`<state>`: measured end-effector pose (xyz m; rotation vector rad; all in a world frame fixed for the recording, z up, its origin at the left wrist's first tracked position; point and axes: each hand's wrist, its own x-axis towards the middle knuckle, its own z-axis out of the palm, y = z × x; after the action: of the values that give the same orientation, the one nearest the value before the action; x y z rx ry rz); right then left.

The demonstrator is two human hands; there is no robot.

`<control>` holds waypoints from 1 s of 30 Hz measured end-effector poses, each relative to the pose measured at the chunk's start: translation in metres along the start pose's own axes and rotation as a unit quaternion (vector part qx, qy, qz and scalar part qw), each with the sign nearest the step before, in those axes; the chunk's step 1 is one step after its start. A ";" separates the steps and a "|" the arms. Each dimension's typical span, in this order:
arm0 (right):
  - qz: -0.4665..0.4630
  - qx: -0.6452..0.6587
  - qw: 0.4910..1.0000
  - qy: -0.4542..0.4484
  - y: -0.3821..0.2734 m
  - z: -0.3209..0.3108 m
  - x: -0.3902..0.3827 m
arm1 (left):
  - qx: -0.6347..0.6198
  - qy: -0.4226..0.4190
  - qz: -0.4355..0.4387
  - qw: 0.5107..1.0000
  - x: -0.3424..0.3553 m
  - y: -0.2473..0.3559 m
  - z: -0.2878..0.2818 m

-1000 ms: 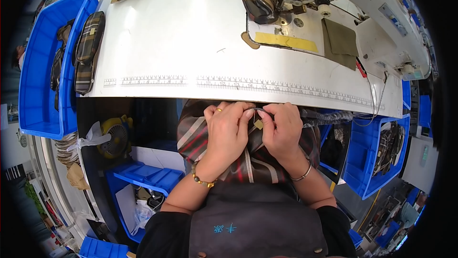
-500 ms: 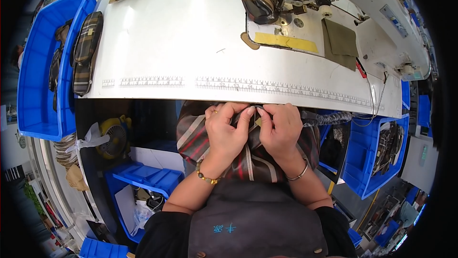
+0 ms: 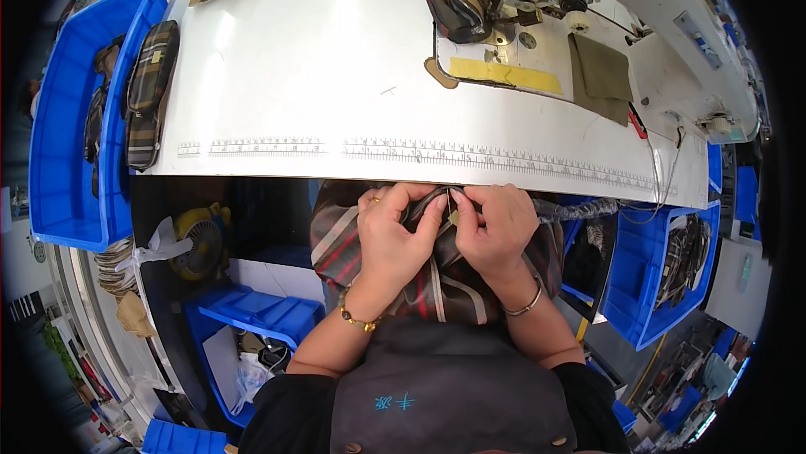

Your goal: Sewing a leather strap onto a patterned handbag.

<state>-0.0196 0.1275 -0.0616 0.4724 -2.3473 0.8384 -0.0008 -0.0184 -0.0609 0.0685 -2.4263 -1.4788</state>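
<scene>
Just below the front edge of the table, my left hand (image 3: 395,236) and my right hand (image 3: 497,232) face each other, thumbs and forefingers pinched. Between the fingertips is a dark fabric piece (image 3: 435,199), mostly hidden by the hands. A small yellowish tab (image 3: 454,216) shows beside my right thumb. Under both hands, dark plaid fabric (image 3: 336,240) with red and pale stripes spreads across my lap; whether the pinched piece belongs to it, I cannot tell.
A sewing machine (image 3: 672,26) stands at the back right, a plaid pouch (image 3: 449,1) by its needle. The white table (image 3: 294,76) carries a printed ruler. Plaid pouches (image 3: 151,76) lie beside a blue bin (image 3: 63,118) at left; another blue bin (image 3: 625,286) is at right.
Both hands stay at the table edge, still pinching. They have moved slightly apart, and more of the dark fabric shows between the fingertips.
</scene>
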 end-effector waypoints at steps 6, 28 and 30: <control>-0.019 0.005 1.000 -0.004 0.004 0.000 -0.002 | -0.052 0.013 -0.058 0.997 -0.003 -0.005 0.003; -0.037 -0.023 0.999 0.012 0.006 0.003 -0.002 | -0.066 0.058 -0.020 0.996 -0.004 -0.017 0.015; -0.043 -0.018 0.999 0.000 0.006 0.000 0.000 | -0.068 0.038 -0.017 0.997 -0.001 -0.016 0.011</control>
<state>-0.0229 0.1319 -0.0644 0.5534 -2.3203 0.7558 -0.0043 -0.0164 -0.0793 0.1350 -2.2692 -1.6218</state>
